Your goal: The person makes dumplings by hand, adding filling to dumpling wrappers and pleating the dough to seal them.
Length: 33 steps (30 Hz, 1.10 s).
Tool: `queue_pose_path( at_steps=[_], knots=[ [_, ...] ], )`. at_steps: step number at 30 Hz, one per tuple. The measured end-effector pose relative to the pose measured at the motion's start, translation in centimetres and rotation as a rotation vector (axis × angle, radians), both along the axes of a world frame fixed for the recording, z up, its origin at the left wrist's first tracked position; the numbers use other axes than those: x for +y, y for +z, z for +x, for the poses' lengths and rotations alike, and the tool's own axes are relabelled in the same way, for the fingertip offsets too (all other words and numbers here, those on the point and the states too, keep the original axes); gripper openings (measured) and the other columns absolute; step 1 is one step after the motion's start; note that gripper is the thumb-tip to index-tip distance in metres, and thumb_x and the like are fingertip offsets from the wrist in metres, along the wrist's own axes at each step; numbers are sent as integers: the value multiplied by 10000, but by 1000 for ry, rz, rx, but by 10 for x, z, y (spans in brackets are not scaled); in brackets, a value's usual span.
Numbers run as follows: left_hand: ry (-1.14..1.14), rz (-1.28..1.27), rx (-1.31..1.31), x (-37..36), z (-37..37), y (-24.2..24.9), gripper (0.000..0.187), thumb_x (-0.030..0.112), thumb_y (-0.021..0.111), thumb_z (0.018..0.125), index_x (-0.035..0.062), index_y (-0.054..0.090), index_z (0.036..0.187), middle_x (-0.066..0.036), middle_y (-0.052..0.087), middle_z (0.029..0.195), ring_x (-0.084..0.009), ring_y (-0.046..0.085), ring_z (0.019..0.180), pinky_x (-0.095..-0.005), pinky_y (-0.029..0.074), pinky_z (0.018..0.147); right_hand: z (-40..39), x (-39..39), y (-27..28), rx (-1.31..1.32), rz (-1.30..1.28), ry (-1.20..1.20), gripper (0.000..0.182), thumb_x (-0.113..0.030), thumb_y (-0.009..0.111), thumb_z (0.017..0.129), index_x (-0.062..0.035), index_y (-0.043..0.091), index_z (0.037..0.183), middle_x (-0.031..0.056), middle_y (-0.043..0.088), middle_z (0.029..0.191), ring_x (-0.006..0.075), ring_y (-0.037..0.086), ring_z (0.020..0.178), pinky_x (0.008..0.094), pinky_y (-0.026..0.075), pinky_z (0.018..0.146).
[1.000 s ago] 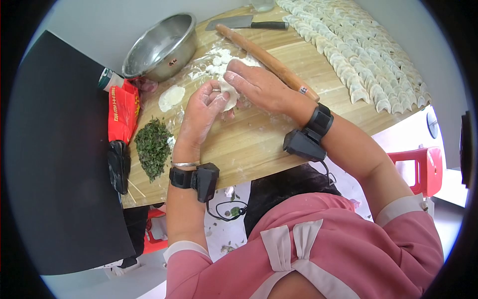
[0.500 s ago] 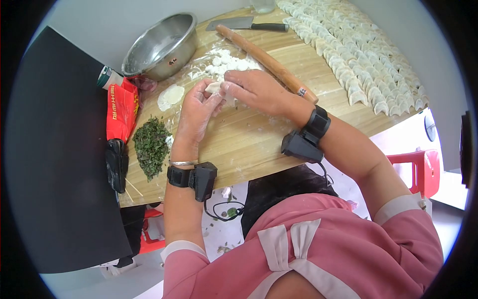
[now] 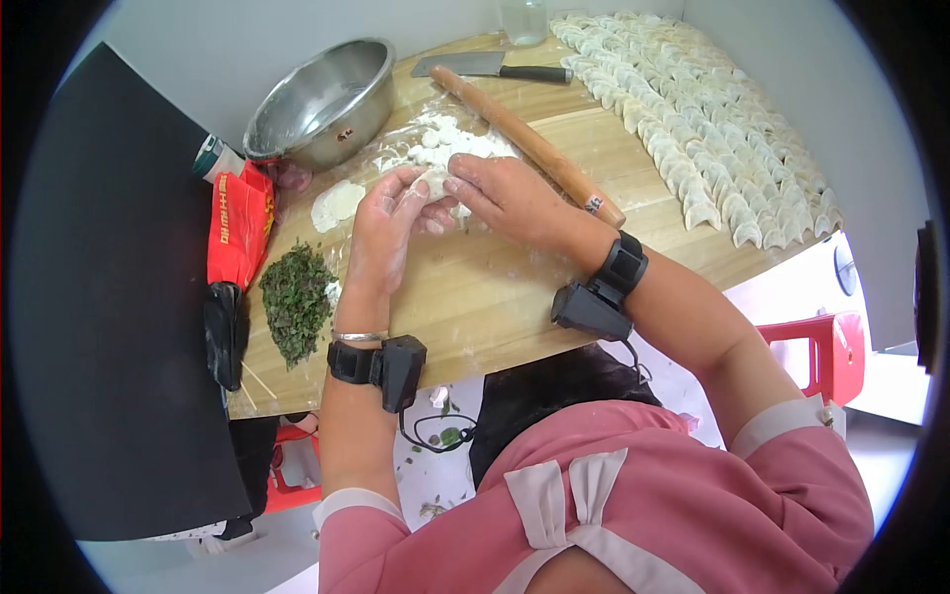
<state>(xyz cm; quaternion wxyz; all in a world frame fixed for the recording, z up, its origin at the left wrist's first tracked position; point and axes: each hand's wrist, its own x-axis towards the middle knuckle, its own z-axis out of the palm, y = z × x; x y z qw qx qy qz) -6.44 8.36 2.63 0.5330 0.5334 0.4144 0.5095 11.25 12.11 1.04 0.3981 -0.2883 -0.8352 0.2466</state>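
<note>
A pale dumpling (image 3: 432, 184) is pinched between both hands over the wooden table, and fingers partly cover it. My left hand (image 3: 384, 220), dusted with flour, is closed round its left side with the thumb on top. From the right, my right hand (image 3: 510, 201) presses its thumb and fingertips against the dumpling's edge. Just behind the hands lies a heap of white flour (image 3: 447, 142). A flat round dough wrapper (image 3: 337, 205) rests left of my left hand. The wooden rolling pin (image 3: 524, 139) lies slanted beyond my right hand.
Rows of finished dumplings (image 3: 708, 148) cover the right side. A steel bowl (image 3: 322, 119), a cleaver (image 3: 475, 65) and a glass jar (image 3: 522, 24) stand or lie at the back. On the left are chopped green leaves (image 3: 297, 305), a red bag (image 3: 239, 220) and thin sticks (image 3: 260, 380).
The fingers have shifted on the dumpling, and more of its pale surface shows between them. The whole view has tilted slightly, with the table sitting a little lower in the picture.
</note>
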Motion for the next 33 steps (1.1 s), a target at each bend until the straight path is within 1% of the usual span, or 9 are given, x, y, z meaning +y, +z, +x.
queue_pose_path(
  at_steps=[6,8,10,15,17,20,23,29,33],
  knots=[
    [64,214,277,-3,4,-5,326,32,559,865,-37,510,1180,-89,643,926,-132,630,821,-253,509,645,3,1,3,44,-85,60,287,-235,442,954,20,508,839,158,500,723,270,518,676,376,407,636],
    [72,235,408,-2,0,-6,352,-5,561,844,-41,506,1190,-87,645,932,-131,632,835,-259,518,658,2,2,1,119,-117,108,228,-250,486,913,-24,523,917,186,572,733,386,558,700,443,430,631],
    [149,328,551,-2,-1,-8,346,-48,554,816,-28,525,1160,-90,648,934,-128,634,811,-254,518,665,3,-9,11,79,-124,41,223,-252,508,902,-35,512,951,178,574,729,374,566,695,439,433,628],
    [97,366,333,0,6,-12,373,-64,538,811,7,477,1171,-93,645,916,-126,628,802,-250,507,675,6,-13,18,-29,-19,-7,271,-244,581,856,-63,474,1027,167,593,757,347,582,679,431,443,618],
    [56,334,298,-3,6,-10,385,-59,536,812,16,451,1181,-95,642,913,-126,626,807,-252,504,687,6,-13,16,-49,67,-10,245,-189,600,843,-57,510,1029,137,572,782,276,587,702,378,446,623],
    [4,295,361,-10,6,-3,460,-69,486,817,32,385,1255,-65,610,947,-119,588,871,-254,480,766,7,-9,11,-17,273,-33,204,-163,619,779,-60,516,922,145,589,791,339,587,727,444,455,632],
    [35,346,325,-5,5,-11,499,-24,516,813,35,369,1286,-89,611,957,-128,580,877,-249,468,741,35,-39,26,-111,325,-121,178,-144,616,797,-73,559,949,118,596,838,336,581,765,415,460,658],
    [-72,355,287,-8,8,-2,455,15,529,816,12,418,1258,-100,605,956,-122,559,852,-246,461,740,141,-88,8,-221,171,-305,159,-127,619,779,-91,580,930,94,600,839,309,588,758,385,476,670],
    [-29,341,346,-16,6,4,350,37,538,851,1,479,1194,-88,611,912,-110,555,798,-234,451,706,216,-99,14,-532,-60,-561,175,-104,650,731,-88,592,896,94,590,841,296,580,785,381,473,691]
  ],
)
